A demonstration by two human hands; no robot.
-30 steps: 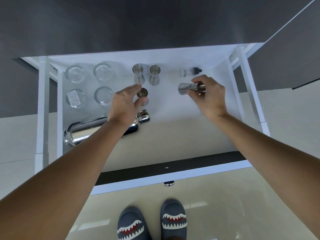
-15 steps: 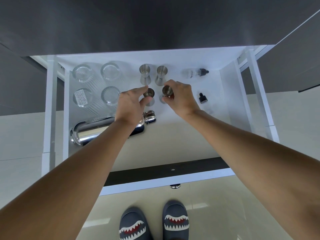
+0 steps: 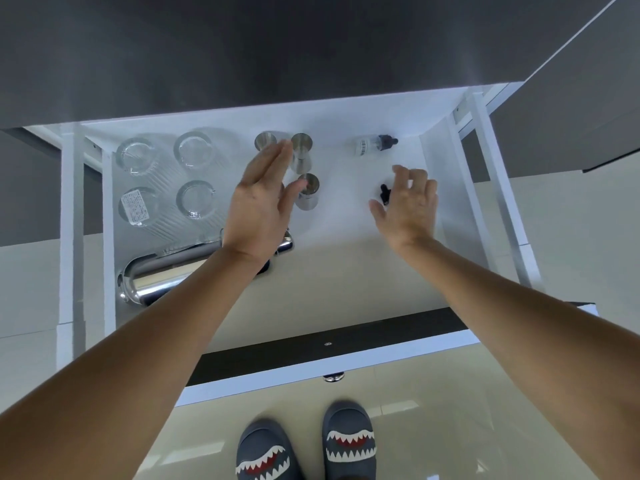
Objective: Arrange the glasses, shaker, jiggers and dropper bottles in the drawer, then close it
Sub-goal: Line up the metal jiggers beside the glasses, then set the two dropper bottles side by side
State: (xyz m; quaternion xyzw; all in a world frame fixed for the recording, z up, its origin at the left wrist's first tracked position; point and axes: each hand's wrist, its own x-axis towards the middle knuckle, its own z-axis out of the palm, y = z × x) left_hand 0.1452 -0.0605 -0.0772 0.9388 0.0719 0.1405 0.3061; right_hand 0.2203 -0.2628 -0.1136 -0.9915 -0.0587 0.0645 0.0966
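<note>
Standing upright in the open white drawer [image 3: 349, 271], three steel jiggers show around the left hand [image 3: 258, 206]: one [image 3: 308, 191] just beside its thumb, one [image 3: 302, 152] past its fingertips, one [image 3: 264, 141] partly hidden behind the fingers. That hand is spread flat and grips nothing. Under its wrist the shaker [image 3: 166, 278] lies on its side, and to its left four glasses [image 3: 166, 178] sit in a two-by-two block. The right hand [image 3: 410, 206] hovers with loosely curled, parted fingers, empty; a small dark dropper bottle [image 3: 384, 194] sits just beside its fingertips, perhaps touching them, though the blur leaves that unclear. Beyond this hand, near the drawer's back wall, a clear dropper bottle with a dark cap [image 3: 375, 144] lies on its side. Below both arms, the drawer front [image 3: 311, 374] stands pulled out over a pale tiled floor [image 3: 450, 410], where shark-mouth slippers [image 3: 304, 448] show.
</note>
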